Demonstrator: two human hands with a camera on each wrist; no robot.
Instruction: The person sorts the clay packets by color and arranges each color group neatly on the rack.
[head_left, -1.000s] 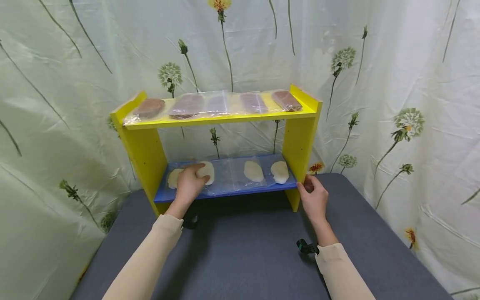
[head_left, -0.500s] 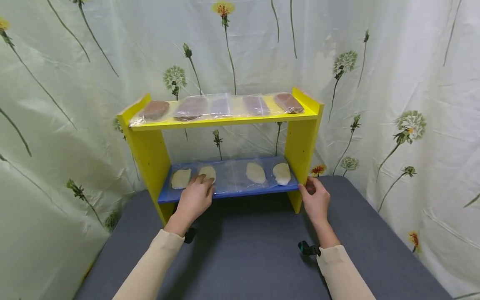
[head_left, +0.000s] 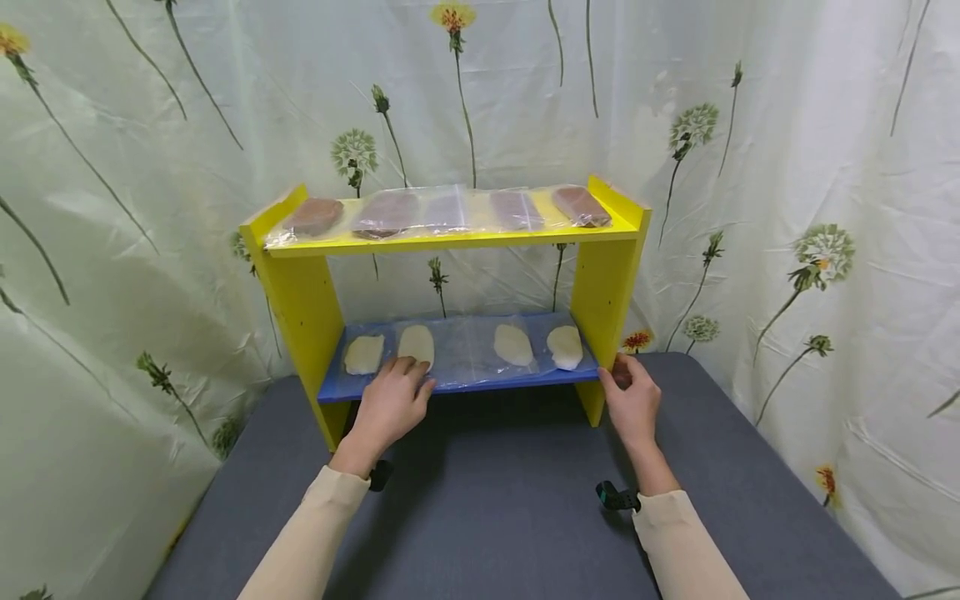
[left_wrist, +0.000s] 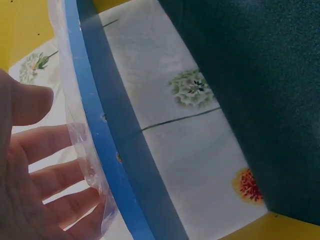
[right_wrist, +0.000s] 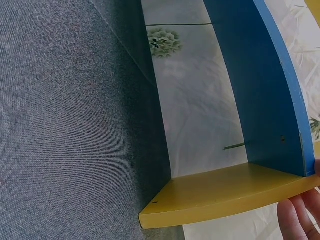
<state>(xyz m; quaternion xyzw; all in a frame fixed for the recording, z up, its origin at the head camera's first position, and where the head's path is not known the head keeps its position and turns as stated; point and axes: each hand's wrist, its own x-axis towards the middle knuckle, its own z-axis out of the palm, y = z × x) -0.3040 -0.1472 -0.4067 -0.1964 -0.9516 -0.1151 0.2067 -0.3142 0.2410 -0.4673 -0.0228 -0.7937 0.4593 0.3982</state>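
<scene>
A small yellow shelf unit (head_left: 611, 292) stands on the table, with a blue lower shelf (head_left: 480, 384). Flat off-white ovals, perhaps dough, lie on it under clear plastic: one at far left (head_left: 364, 355), one beside it (head_left: 417, 342), two to the right (head_left: 513, 345). My left hand (head_left: 390, 408) reaches over the shelf's front edge; its fingertips rest on the plastic at the second oval's near end. In the left wrist view its fingers (left_wrist: 60, 175) are loosely extended against the plastic. My right hand (head_left: 633, 404) grips the right side panel's front edge, its thumb by the blue shelf's corner.
Along the yellow top shelf (head_left: 450, 243) lie several reddish-brown slabs (head_left: 315, 217) in clear plastic bags. A dark grey table (head_left: 495, 500) carries the unit. Behind and at both sides hangs a white curtain (head_left: 750, 167) with a dandelion print.
My left hand has drawn back toward the shelf's front edge, uncovering the two left ovals. The view has shifted slightly. My right hand has kept its grip on the side panel.
</scene>
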